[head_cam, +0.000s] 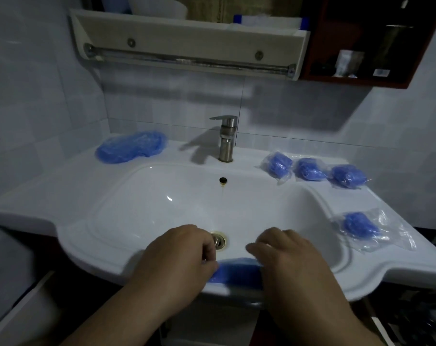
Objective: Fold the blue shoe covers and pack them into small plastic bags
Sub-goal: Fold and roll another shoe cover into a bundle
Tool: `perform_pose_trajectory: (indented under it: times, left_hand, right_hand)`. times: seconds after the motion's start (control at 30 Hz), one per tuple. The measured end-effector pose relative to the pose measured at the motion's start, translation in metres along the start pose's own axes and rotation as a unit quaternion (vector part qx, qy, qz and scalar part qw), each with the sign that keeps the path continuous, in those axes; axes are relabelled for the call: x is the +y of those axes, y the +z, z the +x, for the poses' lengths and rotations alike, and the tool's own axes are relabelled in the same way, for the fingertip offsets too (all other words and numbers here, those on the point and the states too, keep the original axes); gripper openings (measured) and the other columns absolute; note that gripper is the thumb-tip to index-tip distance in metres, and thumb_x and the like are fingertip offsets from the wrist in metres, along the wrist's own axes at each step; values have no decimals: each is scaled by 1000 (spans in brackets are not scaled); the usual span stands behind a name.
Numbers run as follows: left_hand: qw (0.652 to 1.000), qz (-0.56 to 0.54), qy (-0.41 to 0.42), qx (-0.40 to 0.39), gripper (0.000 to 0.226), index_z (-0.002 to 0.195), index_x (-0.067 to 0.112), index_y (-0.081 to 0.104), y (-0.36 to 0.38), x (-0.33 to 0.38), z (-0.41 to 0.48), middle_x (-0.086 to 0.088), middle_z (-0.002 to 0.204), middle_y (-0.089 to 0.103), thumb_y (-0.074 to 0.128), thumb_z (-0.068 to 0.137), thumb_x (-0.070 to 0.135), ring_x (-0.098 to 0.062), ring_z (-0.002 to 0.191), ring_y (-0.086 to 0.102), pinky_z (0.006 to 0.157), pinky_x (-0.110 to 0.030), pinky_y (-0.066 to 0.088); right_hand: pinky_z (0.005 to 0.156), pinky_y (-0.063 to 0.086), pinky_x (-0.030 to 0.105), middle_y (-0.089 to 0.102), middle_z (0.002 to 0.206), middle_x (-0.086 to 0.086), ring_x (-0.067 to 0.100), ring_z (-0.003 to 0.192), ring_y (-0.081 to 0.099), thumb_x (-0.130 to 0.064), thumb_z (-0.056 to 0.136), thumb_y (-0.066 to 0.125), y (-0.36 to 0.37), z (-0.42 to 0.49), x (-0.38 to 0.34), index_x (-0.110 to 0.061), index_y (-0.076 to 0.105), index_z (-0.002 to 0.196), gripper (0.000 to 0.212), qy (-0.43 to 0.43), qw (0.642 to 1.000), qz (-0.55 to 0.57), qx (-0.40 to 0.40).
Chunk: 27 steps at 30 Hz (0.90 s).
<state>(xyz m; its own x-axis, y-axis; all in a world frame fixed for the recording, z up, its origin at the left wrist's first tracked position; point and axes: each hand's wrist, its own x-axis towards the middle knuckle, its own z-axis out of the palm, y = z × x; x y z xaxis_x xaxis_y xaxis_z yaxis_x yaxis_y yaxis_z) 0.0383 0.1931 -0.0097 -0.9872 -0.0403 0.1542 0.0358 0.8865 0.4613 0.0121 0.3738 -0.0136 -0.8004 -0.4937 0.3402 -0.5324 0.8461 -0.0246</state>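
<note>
Lower centre | blue crinkled plastic shoe cover (pixel 236 272) is lying on the white ceramic sink (pixel 92 248) front rim, long axis left-right | left hand (pixel 179 263) and right hand (pixel 286 265) are each pinching an end, fingers curled, equally near.

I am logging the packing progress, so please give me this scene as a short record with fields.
place: white bathroom sink, faucet at the back
in work: blue shoe cover on the front rim
left hand: fingers curled at its left end
right hand: lies over its right end, grip hidden
packed bags: four on the right ledge, three in a row behind, one nearer
unfolded pile: back left ledge
</note>
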Motion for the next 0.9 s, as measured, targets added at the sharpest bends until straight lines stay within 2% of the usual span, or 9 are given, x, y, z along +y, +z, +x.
perform_pose_trajectory:
  times: [0.07,0.1,0.17,0.2,0.33,0.43,0.5,0.8,0.9]
  left_hand:
    - [1000,7,5,-5,16,71,31,61,-1,-1,1,14,88,61,67,86,35,-4,84,59,79,-25,52]
    - [1000,11,6,-9,17,70,31,60,0,-3,2,13,88,61,66,85,31,-4,84,59,79,-25,51]
    - [1000,14,4,-22,16,71,30,59,1,-7,5,12,89,61,66,85,30,-6,84,59,79,-25,51]
    - [1000,11,4,-25,17,71,30,58,1,-10,7,11,89,60,66,86,32,-7,85,58,81,-27,50]
    - [997,19,-2,-70,19,82,33,48,2,-21,10,13,93,54,52,97,45,-8,90,54,87,-32,51]
    - [994,53,3,-98,16,91,33,44,4,-27,11,11,92,53,41,102,44,-9,86,55,84,-31,52]
    - [990,83,9,-116,11,96,33,43,2,-31,12,11,93,52,39,104,38,-10,87,55,83,-28,51]
    - [973,174,-28,-150,14,100,28,52,-18,-71,18,6,103,57,39,101,22,-15,97,58,93,-36,48]
    - [989,125,-48,-61,15,100,31,59,-24,-81,20,12,104,62,48,99,20,-7,93,59,87,-26,50]
  right_hand:
    - [77,58,39,73,98,-1,19,86,71,-28,69,48,7,-3,-18,-24,76,95,39,-47,999,19,0]
    - [89,55,44,71,114,1,20,102,69,-27,74,43,7,-2,-27,-20,72,111,48,-56,997,16,-57]
    - [118,18,49,33,156,0,18,143,33,-29,95,40,15,-2,-35,-16,30,150,57,-82,985,4,-152]
    - [117,2,45,18,161,-2,18,147,20,-40,101,35,18,-6,-34,-19,15,154,60,-97,978,-13,-183]
    - [94,45,41,63,130,-4,14,114,64,-67,89,-4,4,-13,-21,-42,53,133,76,-36,968,-24,-248]
    - [118,6,44,7,162,-8,13,149,9,-77,58,-8,-9,-11,-14,-56,-3,145,90,-44,971,8,-236]
    - [118,-5,36,-6,162,-12,10,149,-5,-77,44,-9,-14,-9,-9,-55,-14,144,102,-39,955,17,-292]
    - [118,-4,34,-2,162,-16,7,148,-1,-75,43,-11,-14,-8,-3,-55,-7,145,104,-43,951,49,-301]
    - [119,-3,35,15,159,-21,1,145,11,-75,73,2,-14,-5,0,-55,10,146,76,-36,953,84,-289]
